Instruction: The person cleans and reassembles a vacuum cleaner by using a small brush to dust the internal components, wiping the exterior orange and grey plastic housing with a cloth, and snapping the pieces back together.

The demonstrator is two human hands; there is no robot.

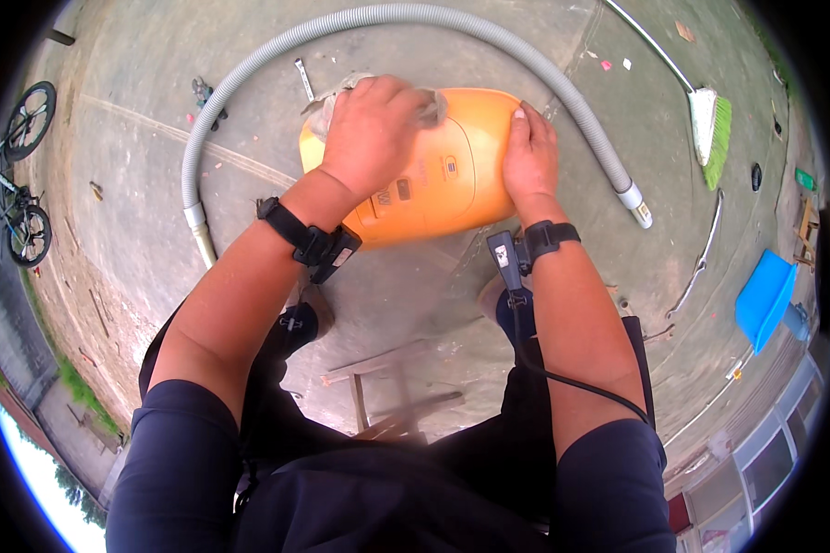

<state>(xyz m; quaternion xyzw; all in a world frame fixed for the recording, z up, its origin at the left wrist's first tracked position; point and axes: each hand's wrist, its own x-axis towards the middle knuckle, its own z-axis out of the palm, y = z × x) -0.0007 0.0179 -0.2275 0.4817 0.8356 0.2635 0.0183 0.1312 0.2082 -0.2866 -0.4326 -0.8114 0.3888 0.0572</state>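
An orange vacuum cleaner (444,198) sits on the ground in front of my feet. Pressed on its far left part is a crumpled grey cloth (431,110), bunched under my left hand (371,129); the fingers are closed over it and partly hidden. My right hand (532,158) grips the right end of the vacuum cleaner, with the thumb and fingers against its edge. A ribbed grey hose (406,13) curves in a wide arc around the far side of the machine, apart from my hands.
A wrench (304,79) lies beyond the cloth. To the right are a broom with green bristles (717,143) and a blue dustpan (765,300). A bicycle (26,175) is at the far left. Wooden pieces (378,369) stand between my legs.
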